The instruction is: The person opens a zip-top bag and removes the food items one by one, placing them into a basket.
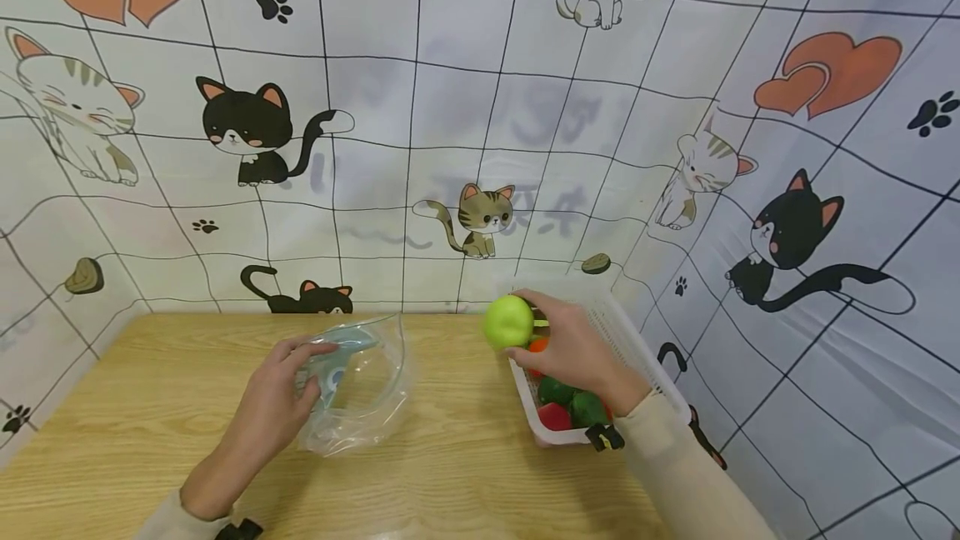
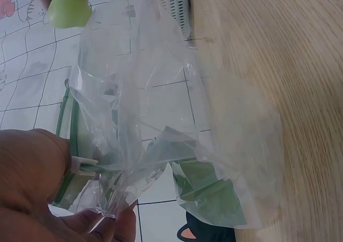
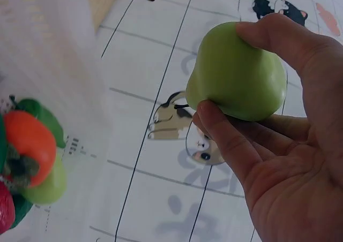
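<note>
A green pear [image 3: 238,73] with a short dark stem is held between the thumb and fingers of my right hand [image 1: 573,344], above the basket's left edge. My left hand [image 1: 273,398] pinches the rim of a clear zip bag [image 1: 367,423] over the table. The bag has a pale green printed patch and gapes at the top; in the left wrist view its zip slider [image 2: 84,165] shows beside the thumb. Inside the white basket [image 1: 637,340] lie a red-orange persimmon [image 3: 32,145], green pieces [image 1: 587,409] and a red piece [image 1: 555,417], partly hidden by my right hand.
The light wood table [image 1: 442,473] reaches back to a wall cloth [image 1: 367,132] printed with cats and a grid. Another side of this cloth rises close to the basket on the right.
</note>
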Demonstrator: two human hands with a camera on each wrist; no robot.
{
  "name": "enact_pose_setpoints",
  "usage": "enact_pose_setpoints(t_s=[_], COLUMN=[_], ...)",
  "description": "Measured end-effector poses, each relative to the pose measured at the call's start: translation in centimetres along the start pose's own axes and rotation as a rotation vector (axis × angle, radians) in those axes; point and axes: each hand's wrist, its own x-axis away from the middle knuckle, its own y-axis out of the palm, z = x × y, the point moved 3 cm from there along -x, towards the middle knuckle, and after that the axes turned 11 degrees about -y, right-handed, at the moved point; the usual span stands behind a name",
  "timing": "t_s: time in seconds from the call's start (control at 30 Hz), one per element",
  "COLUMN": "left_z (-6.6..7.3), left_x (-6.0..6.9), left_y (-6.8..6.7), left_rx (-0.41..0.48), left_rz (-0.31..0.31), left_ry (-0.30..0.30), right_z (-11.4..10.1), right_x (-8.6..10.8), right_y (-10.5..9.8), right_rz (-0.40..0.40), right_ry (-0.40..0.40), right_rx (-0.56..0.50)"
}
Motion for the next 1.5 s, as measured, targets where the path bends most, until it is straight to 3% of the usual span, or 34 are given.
enact_pose_setpoints(t_s=[0.17, 0.43, 0.7, 1.13, 1.27, 1.5], left_z=[-0.2, -0.4, -0.6, -0.8, -1.1, -1.5], left_x=[0.1, 0.0, 0.0, -0.1, -0.3, -0.4], left_y=[-0.2, -0.2, -0.2, -0.7, -1.0, -1.7], left_rx=[0.004, 0.004, 0.02, 0.003, 0.002, -0.003], left_rz=[-0.004, 0.001, -0.013, -0.012, -0.009, 0.048], left_ry=[-0.006, 0.0, -0.009, -0.014, -0.015, 0.013], right_z=[2.1, 5.5, 8.8, 11.5, 12.2, 13.3], right_x=[0.2, 0.9, 1.2, 1.5, 1.7, 2.2], right_y=[-0.6, -1.4, -1.8, -2.2, -2.0, -1.3], right_rz=[-0.012, -0.076, -0.147, -0.224, -0.276, -0.367], right_ry=[0.048, 0.198, 0.27, 0.283, 0.335, 0.432], right_rx=[0.017, 0.047, 0.103, 0.216, 0.224, 0.202])
